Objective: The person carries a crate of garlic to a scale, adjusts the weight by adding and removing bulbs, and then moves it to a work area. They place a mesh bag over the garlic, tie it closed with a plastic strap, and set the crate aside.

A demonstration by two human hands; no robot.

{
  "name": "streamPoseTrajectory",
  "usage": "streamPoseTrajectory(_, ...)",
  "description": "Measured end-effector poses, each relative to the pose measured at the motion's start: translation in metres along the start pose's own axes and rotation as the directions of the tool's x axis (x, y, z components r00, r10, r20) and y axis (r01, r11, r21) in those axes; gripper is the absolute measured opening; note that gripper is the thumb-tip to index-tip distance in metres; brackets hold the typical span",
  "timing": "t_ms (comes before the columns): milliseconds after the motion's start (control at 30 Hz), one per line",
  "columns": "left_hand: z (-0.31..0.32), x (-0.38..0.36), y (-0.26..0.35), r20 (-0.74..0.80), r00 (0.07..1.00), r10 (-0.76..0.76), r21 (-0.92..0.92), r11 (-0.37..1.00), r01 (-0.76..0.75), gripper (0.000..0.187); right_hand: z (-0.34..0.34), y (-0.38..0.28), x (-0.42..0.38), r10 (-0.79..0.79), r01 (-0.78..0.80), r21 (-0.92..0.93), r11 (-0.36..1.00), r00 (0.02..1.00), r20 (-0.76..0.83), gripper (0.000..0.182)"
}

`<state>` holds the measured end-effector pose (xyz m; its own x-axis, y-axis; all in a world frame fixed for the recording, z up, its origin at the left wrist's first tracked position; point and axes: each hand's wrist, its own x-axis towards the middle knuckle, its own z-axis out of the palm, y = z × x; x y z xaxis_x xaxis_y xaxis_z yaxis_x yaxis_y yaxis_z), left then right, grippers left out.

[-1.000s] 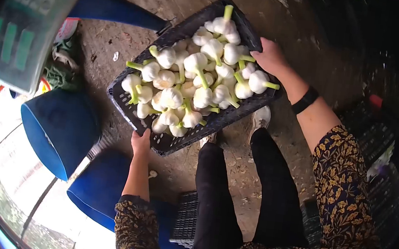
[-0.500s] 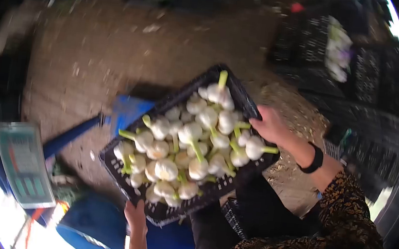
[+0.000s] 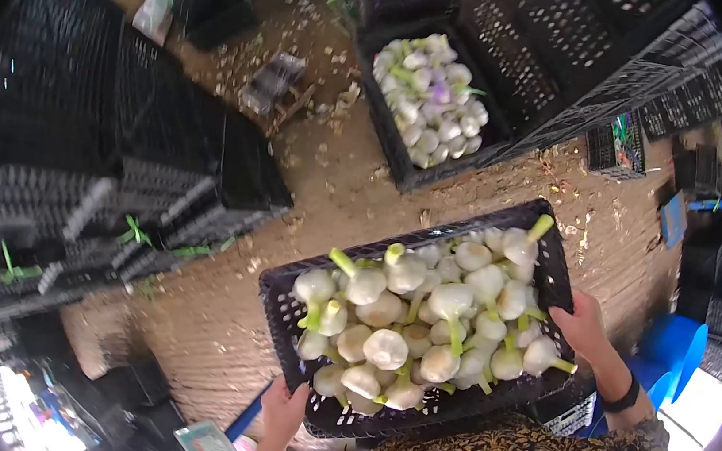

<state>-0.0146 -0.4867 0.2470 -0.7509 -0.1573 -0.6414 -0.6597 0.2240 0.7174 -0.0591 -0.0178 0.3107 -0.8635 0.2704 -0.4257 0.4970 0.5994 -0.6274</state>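
A black plastic crate (image 3: pixel 431 234) filled with white garlic bulbs (image 3: pixel 385 349) with short green stems is held in front of my body. My left hand (image 3: pixel 284 410) grips its near left corner, thumb over the rim. On the right end, my right hand (image 3: pixel 579 325) is closed on the crate's edge, with a black band (image 3: pixel 622 394) on that wrist. The fingers under the crate are hidden.
Another garlic crate (image 3: pixel 401 164) sits ahead beside tall stacks of black crates (image 3: pixel 524 48). More stacked crates (image 3: pixel 124 118) stand at the left. A scale display (image 3: pixel 211 449) is at the lower left, and a blue container (image 3: pixel 672 350) at the right.
My view has swung round toward the crate stacks. The crate, still in both hands, appears farther right and closer to level. The scale display now shows at the bottom.
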Motion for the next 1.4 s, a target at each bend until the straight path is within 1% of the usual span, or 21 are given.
streamPoseTrajectory(67, 0.022, 0.032, 0.077, 0.084, 0.996, 0.024, 0.046, 0.999, -0.028, 0.018, -0.025, 0.021, 0.017, 0.051, -0.049, 0.109, 0.993, 0.999, -0.018, 0.021)
streamPoseTrajectory(133, 0.034, 0.072, 0.117, 0.149, 0.980, 0.135, 0.201, 0.966, -0.164, 0.017, -0.038, 0.031, 0.013, 0.200, -0.153, 0.339, 0.928, 0.974, -0.108, 0.017)
streamPoseTrajectory(167, 0.043, 0.091, 0.139, 0.210, 0.965, 0.158, 0.167, 0.966, -0.195, 0.018, -0.044, 0.029, 0.012, 0.265, -0.202, 0.397, 0.895, 0.958, -0.110, 0.017)
streamPoseTrajectory(200, 0.053, 0.109, 0.164, 0.249, 0.937, 0.245, 0.313, 0.895, -0.318, 0.019, -0.045, 0.031, 0.012, 0.275, -0.205, 0.413, 0.887, 0.955, -0.115, 0.017)
streamPoseTrajectory(267, 0.073, 0.139, 0.207, 0.278, 0.930, 0.241, 0.426, 0.837, -0.344, 0.019, -0.044, 0.037, 0.013, 0.370, -0.199, 0.589, 0.783, 0.911, -0.184, 0.019)
streamPoseTrajectory(333, 0.091, 0.184, 0.242, 0.366, 0.880, 0.304, 0.507, 0.728, -0.462, 0.018, -0.045, 0.036, 0.021, 0.424, -0.232, 0.609, 0.758, 0.886, -0.190, 0.021)
streamPoseTrajectory(467, 0.140, 0.236, 0.359, 0.493, 0.825, 0.276, 0.661, 0.497, -0.562, 0.019, -0.043, 0.006, 0.053, 0.524, -0.277, 0.640, 0.716, 0.820, -0.231, 0.025)
streamPoseTrajectory(533, 0.152, 0.272, 0.400, 0.533, 0.822, 0.203, 0.692, 0.455, -0.561, 0.020, -0.035, -0.018, 0.066, 0.607, -0.285, 0.686, 0.669, 0.742, -0.285, 0.028)
streamPoseTrajectory(600, 0.166, 0.316, 0.438, 0.629, 0.721, 0.291, 0.587, 0.430, -0.686, 0.020, -0.020, -0.032, 0.086, 0.675, -0.330, 0.724, 0.606, 0.696, -0.247, 0.029)
streamPoseTrajectory(667, 0.183, 0.356, 0.482, 0.700, 0.640, 0.317, 0.562, 0.309, -0.767, 0.020, -0.014, -0.060, 0.107, 0.723, -0.311, 0.794, 0.523, 0.655, -0.219, 0.028)
streamPoseTrajectory(833, 0.214, 0.415, 0.584, 0.766, 0.577, 0.284, 0.565, 0.131, -0.815, 0.022, 0.010, -0.121, 0.157, 0.761, -0.271, 0.808, 0.524, 0.575, -0.301, 0.025)
streamPoseTrajectory(867, 0.221, 0.428, 0.600, 0.776, 0.566, 0.277, 0.563, 0.100, -0.820, 0.023, 0.012, -0.140, 0.178, 0.782, -0.194, 0.859, 0.473, 0.542, -0.308, 0.023)
streamPoseTrajectory(933, 0.239, 0.468, 0.619, 0.791, 0.546, 0.274, 0.554, 0.056, -0.831, 0.025, 0.020, -0.160, 0.220, 0.807, -0.227, 0.855, 0.467, 0.504, -0.307, 0.021)
streamPoseTrajectory(1067, 0.257, 0.506, 0.599, 0.757, 0.565, 0.329, 0.582, 0.055, -0.812, 0.034, 0.067, -0.138, 0.242, 0.808, -0.162, 0.879, 0.449, 0.493, -0.322, 0.027)
streamPoseTrajectory(1100, 0.262, 0.530, 0.583, 0.756, 0.544, 0.364, 0.545, 0.110, -0.831, 0.038, 0.078, -0.128, 0.259, 0.790, -0.138, 0.879, 0.457, 0.517, -0.330, 0.032)
streamPoseTrajectory(1133, 0.265, 0.525, 0.594, 0.763, 0.586, 0.273, 0.587, 0.087, -0.805, 0.042, 0.075, -0.130, 0.268, 0.790, -0.157, 0.873, 0.462, 0.520, -0.325, 0.032)
streamPoseTrajectory(1200, 0.253, 0.508, 0.605, 0.745, 0.650, 0.150, 0.608, 0.245, -0.755, 0.049, 0.058, -0.137, 0.265, 0.842, -0.292, 0.875, 0.385, 0.500, -0.203, 0.030)
streamPoseTrajectory(1267, 0.233, 0.519, 0.561, 0.697, 0.329, 0.637, 0.393, 0.045, -0.919, 0.058, 0.055, -0.129, 0.263, 0.831, -0.301, 0.869, 0.393, 0.521, -0.195, 0.029)
streamPoseTrajectory(1300, 0.222, 0.512, 0.544, 0.616, 0.469, 0.633, 0.454, 0.201, -0.868, 0.062, 0.053, -0.130, 0.264, 0.853, -0.320, 0.886, 0.335, 0.502, -0.142, 0.028)
streamPoseTrajectory(1333, 0.216, 0.508, 0.525, 0.480, 0.493, 0.726, 0.426, 0.298, -0.854, 0.058, 0.053, -0.131, 0.266, 0.870, -0.334, 0.901, 0.276, 0.485, -0.087, 0.027)
streamPoseTrajectory(1400, 0.228, 0.496, 0.504, 0.239, 0.636, 0.734, 0.254, 0.585, -0.770, 0.048, 0.051, -0.127, 0.264, 0.884, -0.387, 0.886, 0.254, 0.465, -0.050, 0.021)
